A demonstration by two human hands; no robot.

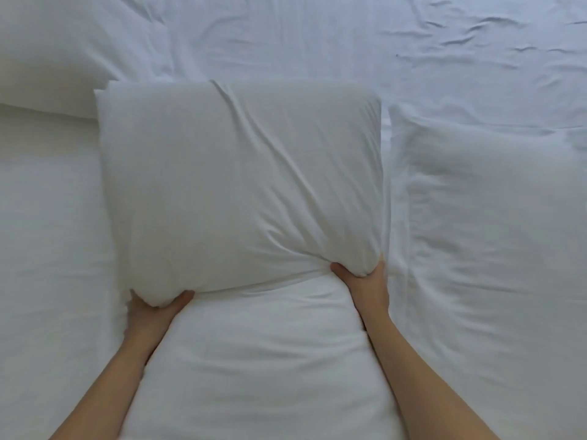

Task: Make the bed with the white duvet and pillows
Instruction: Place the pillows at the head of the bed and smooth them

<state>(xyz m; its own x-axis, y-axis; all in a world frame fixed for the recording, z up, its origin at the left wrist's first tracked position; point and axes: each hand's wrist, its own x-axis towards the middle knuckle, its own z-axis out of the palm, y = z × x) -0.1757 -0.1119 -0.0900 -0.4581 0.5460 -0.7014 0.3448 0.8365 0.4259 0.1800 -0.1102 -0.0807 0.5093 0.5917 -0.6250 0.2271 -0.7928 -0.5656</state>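
Observation:
A plump white pillow (235, 185) fills the middle of the view, held above the bed. My left hand (152, 312) grips its near left corner, thumb on top and fingers hidden underneath. My right hand (365, 281) grips the near right corner the same way. A second white pillow (489, 223) lies flat to the right. Another white pillow (254, 360) lies beneath my forearms. The white duvet (47, 46) bulges at the top left.
A wrinkled white sheet (413, 42) covers the far part of the bed. More white bedding (47, 233) spreads along the left side. No bed edge or floor shows.

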